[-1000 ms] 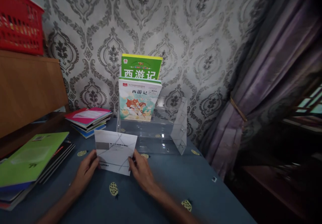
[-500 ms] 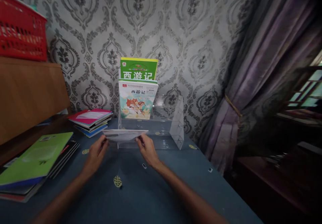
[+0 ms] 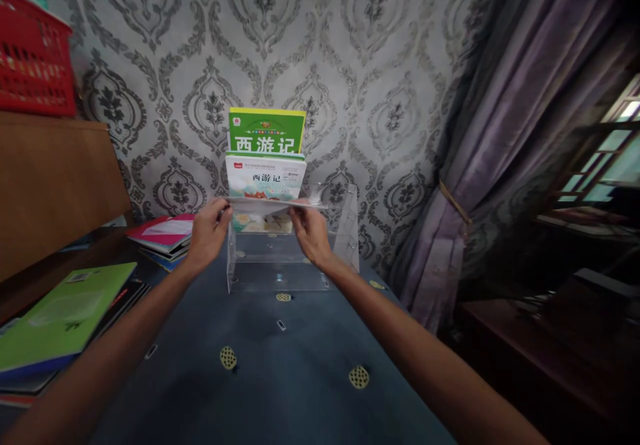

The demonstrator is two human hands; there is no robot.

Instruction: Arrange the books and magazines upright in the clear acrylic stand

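Between my two hands is a thin pale book [image 3: 260, 206], seen almost edge-on, its cover hidden from me. My left hand [image 3: 209, 231] is closed on its left end, and my right hand [image 3: 311, 231] pinches it near the right end. The book is in front of a clear acrylic tiered rack [image 3: 280, 275]. Upright in the rack stand a white book with a picture cover [image 3: 265, 178] and, behind and higher, a green book with a yellow top edge [image 3: 267, 128]. The held book crosses in front of the white book's lower half.
A stack with a pink book [image 3: 160, 230] on top lies left of the rack. Closer, a green notebook [image 3: 70, 311] tops another stack. A red basket [image 3: 35, 65] sits on a wooden cabinet [image 3: 55, 185]. A tied purple curtain [image 3: 445, 231] hangs at right.
Both hands have raised the pale book and moved it forward, from before the rack's lower tiers up to the white book. The view has shifted slightly.
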